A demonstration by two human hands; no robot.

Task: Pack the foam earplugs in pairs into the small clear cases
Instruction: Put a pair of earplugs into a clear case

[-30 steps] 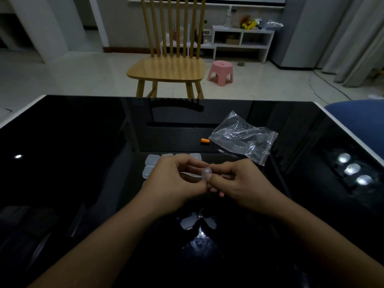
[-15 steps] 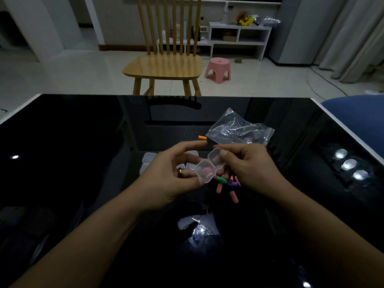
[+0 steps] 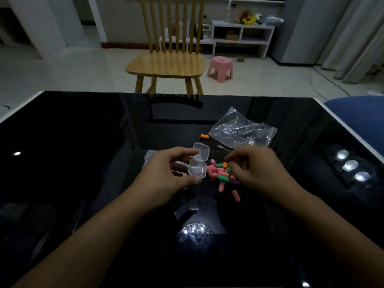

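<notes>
Left hand [image 3: 166, 175] holds open case [image 3: 198, 163] beside earplugs [image 3: 221, 175].

Dim room: wooden chair [image 3: 166, 63] and pink stool [image 3: 220, 68] on pale tiled floor [image 3: 62, 75].

Hands and small goods at the middle of the table [image 3: 62, 142].
The left hand [image 3: 166, 179] holds an opened case [image 3: 198, 163], lid tipped back; just right of it lies the earplug heap [image 3: 221, 176], the right hand [image 3: 255, 171] at its right edge. Behind: a lone earplug [image 3: 204, 136], then the plastic bag [image 3: 241, 129] to its right. More cases [image 3: 150, 157] lie behind the left hand.
</notes>
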